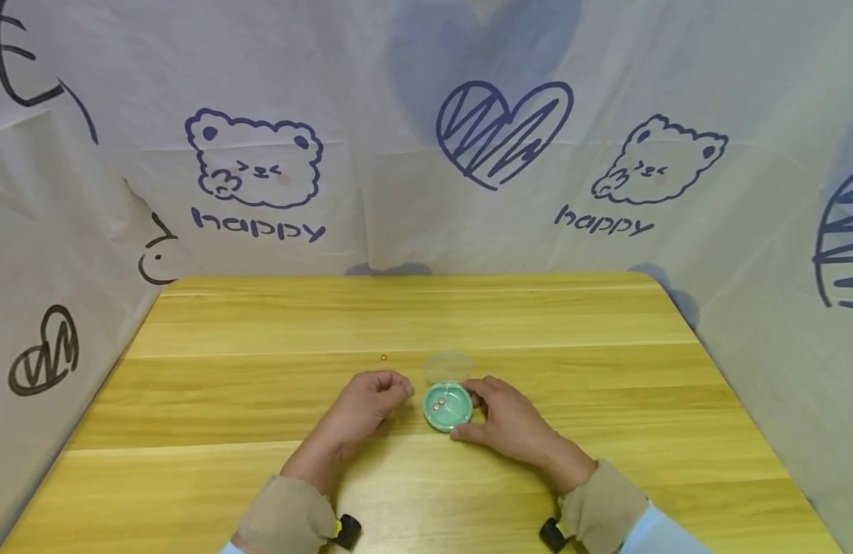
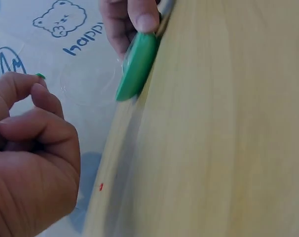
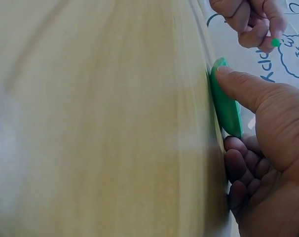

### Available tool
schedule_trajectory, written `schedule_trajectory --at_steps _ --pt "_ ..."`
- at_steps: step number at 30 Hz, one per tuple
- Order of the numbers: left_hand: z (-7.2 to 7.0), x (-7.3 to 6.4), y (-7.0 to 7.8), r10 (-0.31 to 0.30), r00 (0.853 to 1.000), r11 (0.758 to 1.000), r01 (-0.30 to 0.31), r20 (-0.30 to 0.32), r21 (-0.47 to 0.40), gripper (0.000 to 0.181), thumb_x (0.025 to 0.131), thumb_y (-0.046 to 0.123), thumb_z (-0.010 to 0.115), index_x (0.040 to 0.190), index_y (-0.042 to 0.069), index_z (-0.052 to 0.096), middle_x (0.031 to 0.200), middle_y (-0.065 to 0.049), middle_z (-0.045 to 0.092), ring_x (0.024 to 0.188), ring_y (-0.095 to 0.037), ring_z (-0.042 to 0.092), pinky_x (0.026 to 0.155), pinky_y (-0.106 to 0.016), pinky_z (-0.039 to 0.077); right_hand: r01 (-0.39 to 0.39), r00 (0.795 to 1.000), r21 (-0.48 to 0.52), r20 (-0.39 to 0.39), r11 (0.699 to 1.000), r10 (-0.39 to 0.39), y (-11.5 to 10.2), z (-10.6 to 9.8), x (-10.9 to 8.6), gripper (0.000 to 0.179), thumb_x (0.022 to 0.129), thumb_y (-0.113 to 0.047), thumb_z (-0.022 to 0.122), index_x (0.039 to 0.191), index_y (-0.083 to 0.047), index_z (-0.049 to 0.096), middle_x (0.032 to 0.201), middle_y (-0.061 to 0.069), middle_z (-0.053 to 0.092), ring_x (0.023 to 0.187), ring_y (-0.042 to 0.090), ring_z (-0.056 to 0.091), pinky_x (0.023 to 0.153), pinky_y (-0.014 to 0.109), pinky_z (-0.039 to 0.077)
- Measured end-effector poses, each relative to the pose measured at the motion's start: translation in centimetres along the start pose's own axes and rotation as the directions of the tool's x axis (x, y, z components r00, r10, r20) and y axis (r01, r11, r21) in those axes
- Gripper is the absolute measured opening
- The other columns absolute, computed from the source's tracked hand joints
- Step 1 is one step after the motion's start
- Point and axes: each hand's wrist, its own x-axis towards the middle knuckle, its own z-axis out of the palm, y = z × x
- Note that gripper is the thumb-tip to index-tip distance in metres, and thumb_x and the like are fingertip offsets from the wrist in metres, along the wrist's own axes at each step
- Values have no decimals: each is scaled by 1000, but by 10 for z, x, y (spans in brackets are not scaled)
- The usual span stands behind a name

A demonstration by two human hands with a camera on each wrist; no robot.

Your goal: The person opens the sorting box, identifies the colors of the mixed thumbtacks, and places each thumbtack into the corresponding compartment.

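A round green case (image 1: 448,407) with a clear lid (image 1: 448,368) folded back stands on the table. Its inside is divided, and two small pinkish pieces (image 1: 438,404) lie in its left part. My right hand (image 1: 513,419) grips the case from the right, thumb at the near rim (image 3: 233,74) and fingers at the far side. Left of the case, my left hand (image 1: 371,404) pinches a tiny green piece (image 2: 40,75) between thumb and index finger. That piece is just above the table, apart from the case; its exact kind is too small to make out.
One small reddish piece (image 1: 383,357) lies on the wooden table (image 1: 260,315) beyond my left hand. White cloth (image 1: 399,208) with drawn bears and hearts hangs behind the table and along its sides.
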Motion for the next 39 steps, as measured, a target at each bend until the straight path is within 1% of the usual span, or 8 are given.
schedule_trajectory --at_steps 6,12,18,27,29,32,35,39 --pt "-1 -5 -2 16 997 975 2 81 -224 20 108 21 60 101 4 68 67 8 45 48 -5 31 45 -20 29 5 1000 2 -1 1000 -5 0 0 0 74 82 -41 91 141 -6 63 98 -6 59 84 12 52 73 28 46" --pt "-2 -8 2 57 989 909 3 133 -416 25 109 16 55 86 16 64 71 10 48 46 1 32 43 -15 26 9 1000 -3 -8 1000 -9 0 0 0 75 81 -42 91 140 -4 64 98 -6 60 84 11 52 73 27 46" --pt "-2 -8 4 78 981 863 22 177 -505 29 110 17 52 82 17 58 72 9 46 47 2 33 43 -12 27 8 1000 5 -12 1000 -8 -1 -1 0 76 81 -43 91 139 -4 64 97 -5 60 84 11 51 72 26 45" --pt "-4 -8 3 101 974 809 39 204 -586 28 112 19 51 86 18 60 73 10 45 48 3 32 42 -11 27 26 1000 -1 -18 1000 -26 0 0 1 75 81 -43 91 138 -3 64 97 -4 59 83 12 51 72 26 44" --pt "-5 -8 2 124 968 786 39 219 -617 28 113 19 49 87 18 60 74 11 44 49 3 32 42 -11 25 28 999 -1 -20 1000 -28 0 0 1 74 81 -43 91 138 -3 65 96 -4 59 83 12 51 72 26 44" --pt "-7 -8 0 173 955 735 37 240 -677 28 114 20 46 90 17 60 74 11 43 49 1 27 42 -12 22 31 999 0 -22 1000 -30 0 1 1 74 81 -43 91 138 -3 65 96 -4 59 83 12 51 72 26 44" --pt "-9 -7 -1 227 938 686 36 262 -727 28 115 21 43 93 17 59 74 10 42 51 -2 19 42 -13 20 28 999 -1 -23 1000 -28 0 2 1 74 82 -43 91 138 -3 65 96 -4 59 83 12 51 72 26 44" --pt "-11 -6 -3 294 914 640 30 280 -768 28 116 22 39 99 15 61 74 10 41 51 -5 13 42 -14 18 20 1000 -3 -21 1000 -20 1 3 1 75 81 -43 91 139 -4 64 96 -5 59 83 12 51 73 26 44"
